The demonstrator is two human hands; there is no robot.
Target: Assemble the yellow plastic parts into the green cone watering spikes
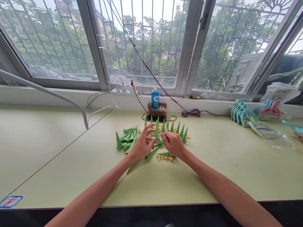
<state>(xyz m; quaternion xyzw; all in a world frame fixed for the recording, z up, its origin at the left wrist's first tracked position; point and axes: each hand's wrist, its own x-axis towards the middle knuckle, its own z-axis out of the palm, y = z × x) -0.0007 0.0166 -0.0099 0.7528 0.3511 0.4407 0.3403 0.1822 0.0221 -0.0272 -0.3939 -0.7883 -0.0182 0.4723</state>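
My left hand (142,143) curves its thumb and fingers around an upright green plastic spike (157,131), a hollow-looking cone with a wider collar at its base. Close by on the right, my right hand (174,143) is closed, thumb and forefinger pinched together near the spike; whatever they hold is hidden. Loose green spikes (129,136) lie heaped left of my left hand, one standing on its collar. Beyond my right hand, a row of upright green spikes (181,130) stands. Small yellow plastic pieces (165,157) lie in front of it, with more behind my hands.
A blue bottle (155,99) and an open cardboard box (163,107) stand at the back by the window. A coiled cable (192,113) lies to their right. Teal hangers or clips (242,113) and a clear plastic bag (270,132) sit at right. Another person's hand (298,135) shows at the right edge.
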